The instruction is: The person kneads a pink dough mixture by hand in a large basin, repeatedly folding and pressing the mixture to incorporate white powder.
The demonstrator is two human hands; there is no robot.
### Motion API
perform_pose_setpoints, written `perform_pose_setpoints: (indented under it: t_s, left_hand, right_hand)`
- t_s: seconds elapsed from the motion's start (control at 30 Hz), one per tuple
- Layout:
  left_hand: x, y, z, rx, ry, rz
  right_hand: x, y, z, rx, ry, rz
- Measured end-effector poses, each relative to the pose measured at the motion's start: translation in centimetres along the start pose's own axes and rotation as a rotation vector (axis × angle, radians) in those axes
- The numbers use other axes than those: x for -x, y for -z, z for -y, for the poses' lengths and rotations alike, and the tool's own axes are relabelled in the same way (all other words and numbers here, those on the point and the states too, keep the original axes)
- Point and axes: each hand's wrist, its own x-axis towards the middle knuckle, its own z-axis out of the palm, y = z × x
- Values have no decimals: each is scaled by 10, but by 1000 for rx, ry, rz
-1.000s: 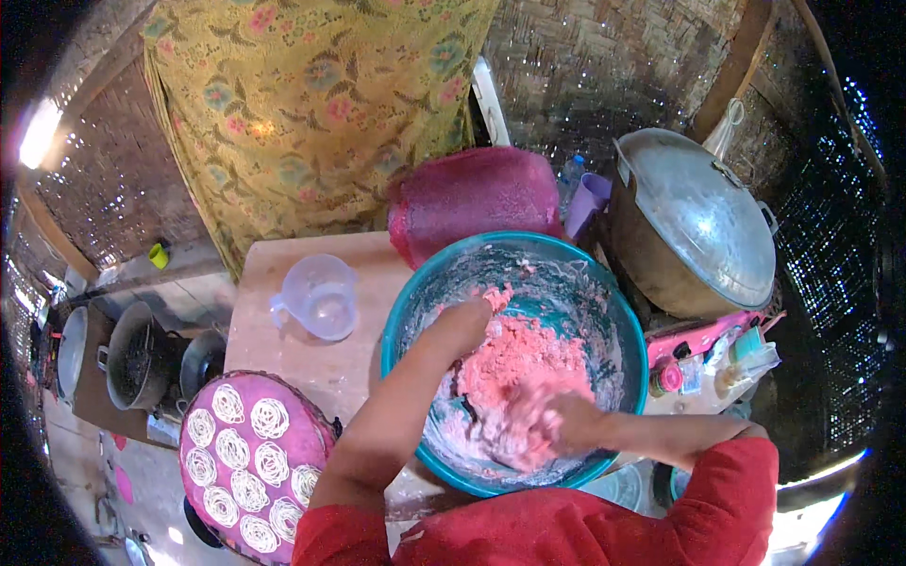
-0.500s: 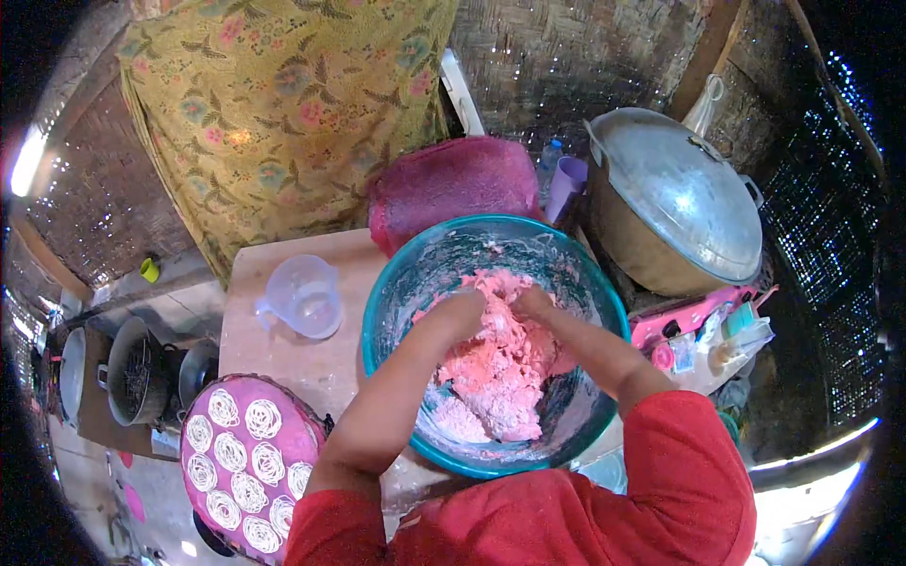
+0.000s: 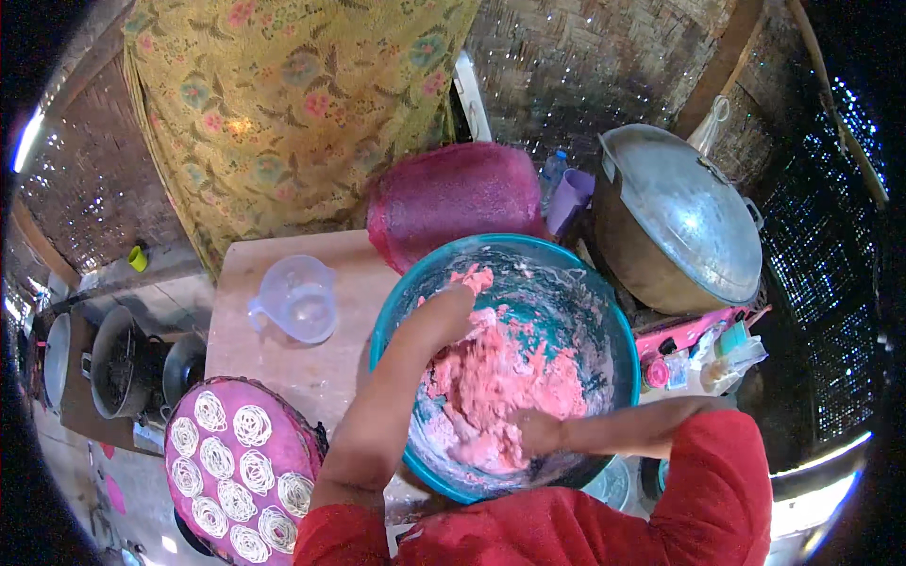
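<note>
A wide teal basin (image 3: 623, 330) holds a crumbly mass of pink dough (image 3: 552, 377) streaked with white powder. My left hand (image 3: 445, 313) is inside the basin at its left side, touching the dough, with its fingers mostly hidden behind the back of the hand. Low in the basin, my right hand (image 3: 535, 432) is sunk into the mass, its fingers covered and blurred. Pink and white residue coats the basin's inner wall.
Left of the basin, a translucent jug (image 3: 297, 297) stands on a wooden board (image 3: 245, 344), near a pink round tray (image 3: 226, 424) of several white noodle nests. Behind lies a magenta bundle (image 3: 453, 203). A large lidded pot (image 3: 679, 217) stands right, pans (image 3: 127, 358) far left.
My right hand has moved from the back of the basin, half a second ago, down toward its front. My left hand has shifted slightly up and left. The view has shifted a little.
</note>
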Motion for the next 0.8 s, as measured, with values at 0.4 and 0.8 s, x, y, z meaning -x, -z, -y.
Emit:
perform_pose_setpoints:
  t_s: [0.4,0.8]
  left_hand:
    - [-22,-21,28,-49,-55,63]
    - [-18,-20,9,-39,-79,67]
  right_hand:
    - [-126,88,-33,62,-367,-507]
    - [-4,128,9,-912,81,-517]
